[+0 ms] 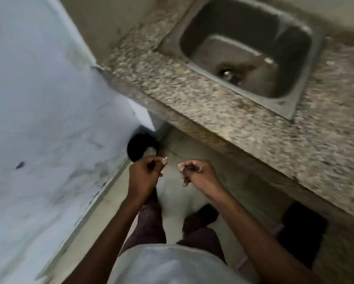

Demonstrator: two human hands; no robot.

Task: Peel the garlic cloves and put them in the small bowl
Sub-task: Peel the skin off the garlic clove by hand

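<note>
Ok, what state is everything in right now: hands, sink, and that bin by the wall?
left hand: raised over the floor, fingers curled, fingertips pinched; too blurred to tell what it holds
right hand: fingers curled, a thin pale sliver at the fingertips
sink: dry-looking, nothing in the basin
black bin: open-topped, pale scraps inside

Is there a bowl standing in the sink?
No, the steel sink set in the granite counter shows only its bare basin and drain.
</note>
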